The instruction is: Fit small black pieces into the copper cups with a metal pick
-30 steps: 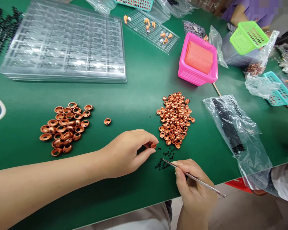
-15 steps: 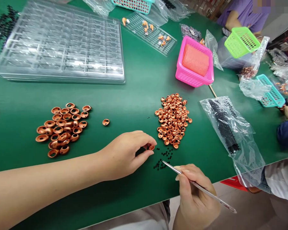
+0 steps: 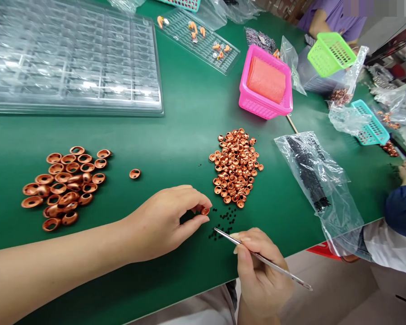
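The worktop (image 3: 182,140) is green, smooth, w/ a soft semi-gloss shine. The copper-col. rings (image 3: 237,164) look like metal, smooth & glossy. The tweezers (image 3: 264,260) have a shiny metal look. The tray stack (image 3: 74,63) is clear plastic, very glossy; the pink basket (image 3: 265,85) is plastic too, smooth, w/ slight gloss. The bag (image 3: 320,180) is thin transp. plastic, wrinkled & shiny.

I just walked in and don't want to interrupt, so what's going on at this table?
The left hand pinches a small copper-colored cup. The right hand holds a slim metal tool, its tip at some tiny black pieces. Similar copper-colored pieces lie in two groups, one left, one right.
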`<state>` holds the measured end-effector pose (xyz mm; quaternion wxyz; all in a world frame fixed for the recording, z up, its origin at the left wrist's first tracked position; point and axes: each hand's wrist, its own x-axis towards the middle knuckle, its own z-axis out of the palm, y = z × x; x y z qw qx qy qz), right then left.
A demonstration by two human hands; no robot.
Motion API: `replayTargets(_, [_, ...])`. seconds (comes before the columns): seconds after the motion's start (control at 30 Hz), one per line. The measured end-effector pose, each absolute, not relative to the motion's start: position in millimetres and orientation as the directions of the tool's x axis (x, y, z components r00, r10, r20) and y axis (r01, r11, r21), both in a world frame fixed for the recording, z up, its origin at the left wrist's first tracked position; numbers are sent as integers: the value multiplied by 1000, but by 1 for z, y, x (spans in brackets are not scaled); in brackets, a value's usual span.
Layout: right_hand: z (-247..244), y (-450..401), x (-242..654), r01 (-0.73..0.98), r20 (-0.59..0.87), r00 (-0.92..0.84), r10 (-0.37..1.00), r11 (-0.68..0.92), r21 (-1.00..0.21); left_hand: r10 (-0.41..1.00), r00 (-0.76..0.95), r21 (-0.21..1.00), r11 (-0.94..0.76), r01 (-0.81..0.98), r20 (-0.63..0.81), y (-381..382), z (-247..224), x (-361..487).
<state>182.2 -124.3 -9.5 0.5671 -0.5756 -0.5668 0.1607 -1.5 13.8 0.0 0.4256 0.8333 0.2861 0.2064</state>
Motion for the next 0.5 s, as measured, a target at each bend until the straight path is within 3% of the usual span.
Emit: replayTargets(0.5, [-5, -121, 182, 438, 407, 268, 873, 266, -859, 659, 749, 805, -479, 349, 68, 15, 1, -2])
